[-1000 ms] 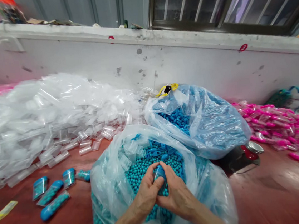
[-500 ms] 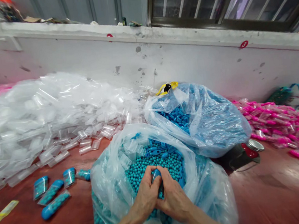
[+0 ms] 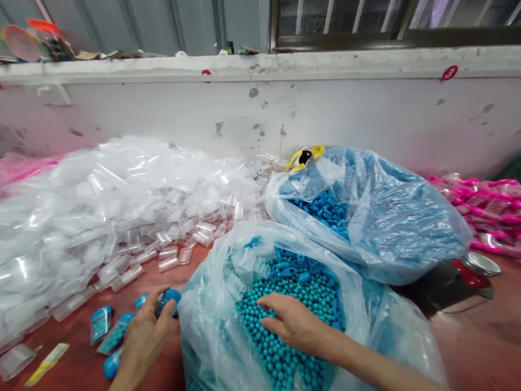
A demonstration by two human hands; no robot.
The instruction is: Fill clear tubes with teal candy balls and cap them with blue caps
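My left hand point(image 3: 147, 331) is off to the left of the beads, with its thumb and index finger around a blue-capped tube point(image 3: 168, 301) above the red table. Part of that tube is hidden by the fingers. Small filled tubes with blue caps point(image 3: 101, 323) lie beside and under this hand. Over the teal beads point(image 3: 278, 353) in the front clear bag point(image 3: 211, 339), my right hand point(image 3: 288, 321) has its thumb and fingers apart and nothing in them. Blue caps and several clear empty tubes point(image 3: 247, 263) rest on the beads at the bag's back.
A large heap of clear tubes point(image 3: 102, 207) covers the back left. Behind the front bag sits a bag of blue parts point(image 3: 385, 219). Pink items point(image 3: 511, 211) and a dark metal-lidded container point(image 3: 458, 283) are at the right. A yellow strip point(image 3: 47, 364) lies at far left.
My hands have parted from their joined position over the beads. My left hand has moved left with the blue-capped tube; my right hand has opened. The view has shifted left.
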